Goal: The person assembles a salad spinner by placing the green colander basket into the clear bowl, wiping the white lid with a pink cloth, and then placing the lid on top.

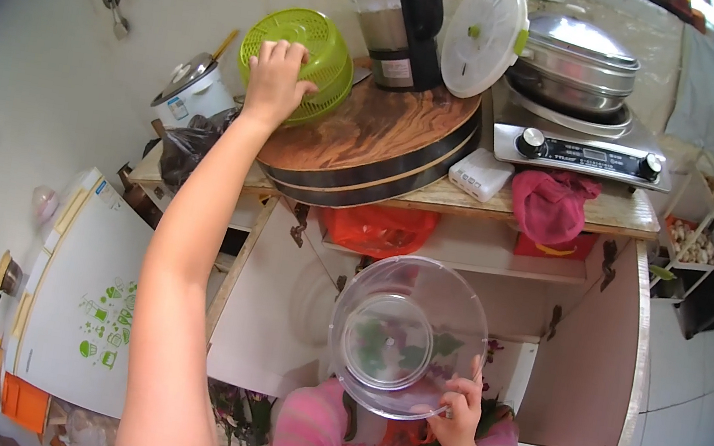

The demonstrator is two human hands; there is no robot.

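Observation:
My left hand (276, 82) reaches far up and grips a bright green slotted spinner basket (332, 72), its fingers bent against the side and its thumb pointing right. The basket rests tilted on a thick round wooden chopping board (388, 140). Lower down, my right hand (459, 414) holds a clear round plastic bowl (400, 271) by its rim, above my lap. Its inside shows nothing but the floor things behind it. A white spinner lid (485, 34) with green tabs leans upright at the back of the board.
A blender (396, 21) stands on the board. An induction cooker (579, 155) carries a steel steamer pot (576, 67). Beside it lie a pink cloth (553, 206) and a white power strip (479, 175). Below, both cabinet doors (276, 303) stand wide. A white fridge (85, 284) is at left.

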